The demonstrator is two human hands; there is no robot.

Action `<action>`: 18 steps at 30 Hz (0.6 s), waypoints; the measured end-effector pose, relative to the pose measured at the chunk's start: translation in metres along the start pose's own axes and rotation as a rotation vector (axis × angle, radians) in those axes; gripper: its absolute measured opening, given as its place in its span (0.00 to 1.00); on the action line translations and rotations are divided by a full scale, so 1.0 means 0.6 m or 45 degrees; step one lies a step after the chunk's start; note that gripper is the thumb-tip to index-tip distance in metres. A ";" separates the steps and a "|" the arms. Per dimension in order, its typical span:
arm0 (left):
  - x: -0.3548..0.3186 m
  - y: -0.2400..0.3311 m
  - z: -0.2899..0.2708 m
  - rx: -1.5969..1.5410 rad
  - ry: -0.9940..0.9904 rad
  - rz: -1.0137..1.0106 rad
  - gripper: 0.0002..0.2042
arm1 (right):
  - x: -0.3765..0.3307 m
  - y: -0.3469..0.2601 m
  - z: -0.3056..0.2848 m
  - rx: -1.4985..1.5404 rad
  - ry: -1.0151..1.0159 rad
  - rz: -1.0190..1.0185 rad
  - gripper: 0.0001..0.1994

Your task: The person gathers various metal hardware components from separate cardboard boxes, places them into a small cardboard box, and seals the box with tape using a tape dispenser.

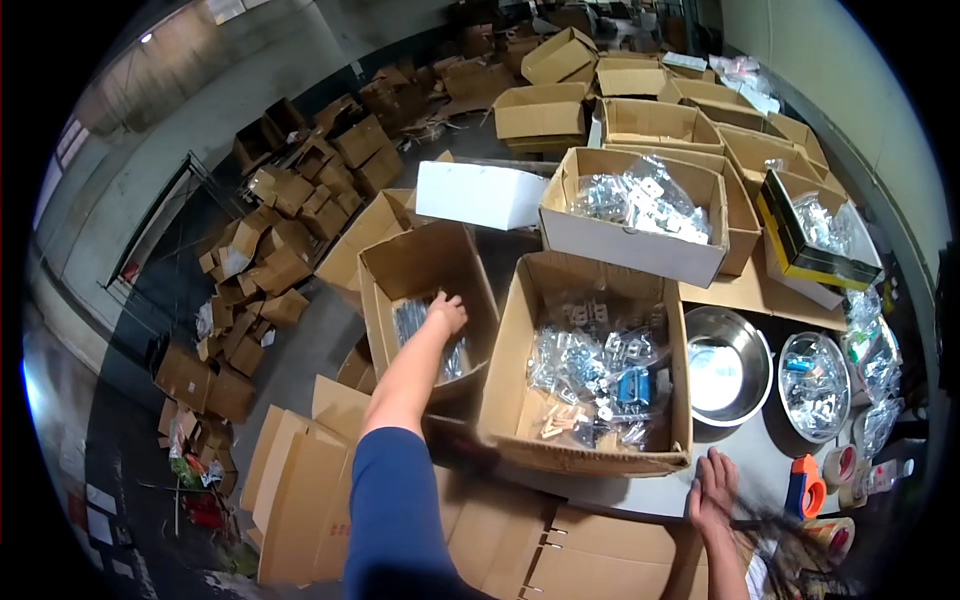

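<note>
My left hand reaches into a tall brown carton left of centre. Its fingers are curled together, and what they hold, if anything, is hidden. Below it in that carton lie grey, narrow pieces in a bundle, partly covered by my forearm. My right hand lies on the edge of the grey table, fingers stretched out and holding nothing. Between my hands stands a larger carton with clear bags of metal hardware, a blue piece among them.
Behind is a white-sided carton of bagged parts, near a white box. To the right are a steel bowl, a bowl of bagged parts, an orange-and-blue tape dispenser and tape rolls. Flattened cardboard lies in front.
</note>
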State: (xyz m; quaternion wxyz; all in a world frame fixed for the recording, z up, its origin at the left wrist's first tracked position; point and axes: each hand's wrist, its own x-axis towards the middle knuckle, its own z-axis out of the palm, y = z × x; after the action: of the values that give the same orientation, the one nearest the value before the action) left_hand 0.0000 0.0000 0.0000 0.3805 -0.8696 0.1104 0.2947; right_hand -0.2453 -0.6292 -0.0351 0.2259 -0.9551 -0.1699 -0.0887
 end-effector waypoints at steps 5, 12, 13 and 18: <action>0.012 -0.064 0.030 0.017 0.108 0.042 0.19 | 0.051 0.010 0.018 -0.016 0.075 0.044 0.23; 0.038 -0.040 0.018 0.323 0.085 0.147 0.14 | 0.036 0.010 0.019 -0.063 0.031 0.032 0.24; 0.035 -0.044 0.026 0.294 0.072 0.154 0.14 | 0.032 0.029 0.028 -0.103 0.014 -0.039 0.25; 0.048 -0.053 0.044 0.048 0.079 0.197 0.10 | 0.035 0.020 0.026 0.030 -0.009 0.058 0.27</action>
State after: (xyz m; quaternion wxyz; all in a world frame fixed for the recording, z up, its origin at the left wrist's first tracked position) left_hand 0.0252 0.0421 -0.0123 0.3692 -0.8599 0.1947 0.2939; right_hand -0.2200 -0.6261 -0.0483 0.2387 -0.9563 -0.1498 -0.0783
